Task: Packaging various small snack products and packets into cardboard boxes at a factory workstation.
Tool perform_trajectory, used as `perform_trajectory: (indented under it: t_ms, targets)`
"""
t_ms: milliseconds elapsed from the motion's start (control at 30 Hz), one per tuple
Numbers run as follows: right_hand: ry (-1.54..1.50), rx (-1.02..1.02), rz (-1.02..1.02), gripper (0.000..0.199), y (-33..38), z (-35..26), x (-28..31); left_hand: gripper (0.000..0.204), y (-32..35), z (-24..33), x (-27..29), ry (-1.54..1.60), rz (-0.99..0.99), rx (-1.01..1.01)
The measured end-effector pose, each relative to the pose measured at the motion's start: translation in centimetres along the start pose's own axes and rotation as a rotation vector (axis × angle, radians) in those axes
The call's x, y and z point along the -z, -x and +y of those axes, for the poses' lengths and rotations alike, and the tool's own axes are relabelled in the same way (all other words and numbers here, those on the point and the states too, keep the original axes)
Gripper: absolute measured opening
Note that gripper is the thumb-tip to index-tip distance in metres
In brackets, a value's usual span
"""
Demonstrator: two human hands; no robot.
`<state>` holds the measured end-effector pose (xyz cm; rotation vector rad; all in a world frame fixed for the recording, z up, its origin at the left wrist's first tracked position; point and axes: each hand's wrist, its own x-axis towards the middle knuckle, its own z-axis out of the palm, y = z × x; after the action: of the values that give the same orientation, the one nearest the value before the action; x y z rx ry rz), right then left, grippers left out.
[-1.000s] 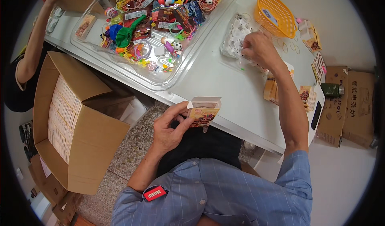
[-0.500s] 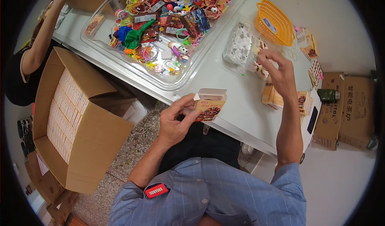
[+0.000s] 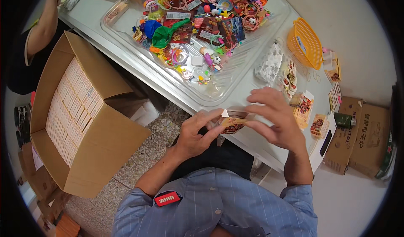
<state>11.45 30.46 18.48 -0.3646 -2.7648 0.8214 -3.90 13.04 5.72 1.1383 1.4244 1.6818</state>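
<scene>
My left hand [image 3: 194,135] grips a small printed cardboard box [image 3: 234,124], yellow with a colourful picture, at the table's front edge. A flap at its top stands up, and the box is tilted. My right hand [image 3: 281,121] hovers at the box's right side with fingers spread and slightly blurred. I see nothing between those fingers; whether they touch the box I cannot tell. Beyond my right hand lie a clear bag of white packets [image 3: 269,62], a bag with red-and-white printed pieces [image 3: 289,78] and several more printed boxes [image 3: 304,110].
A clear plastic tray [image 3: 210,95] full of small toys and dark packets stands ahead. A yellow basket [image 3: 304,43] is at the right. On my left, an open carton [image 3: 107,153] holds rows of small boxes. Another person's arm [image 3: 44,31] shows at far left.
My right hand has come back from the bags toward the box in my left hand, its fingers now spread. The box has tipped, and the whole view has shifted a little.
</scene>
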Motion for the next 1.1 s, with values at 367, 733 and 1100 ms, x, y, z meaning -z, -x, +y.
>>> perform_trajectory:
  t_ms: [367, 733, 1100]
  targets:
    - [0.338, 0.133, -0.385, 0.033, -16.8, 4.8, -2.6, 0.041, 0.5, 0.4, 0.4, 0.021, -0.054, 0.029]
    - [0.244, -0.010, -0.808, 0.020, -18.7, 6.6, -5.3, 0.041, 2.6, -0.7, 1.4, 0.081, 0.018, 0.083]
    - [-0.170, -0.071, -0.108, 0.031, -12.5, -2.0, 2.2, 0.044, 3.6, -0.4, 1.7, 0.299, 0.132, 0.168]
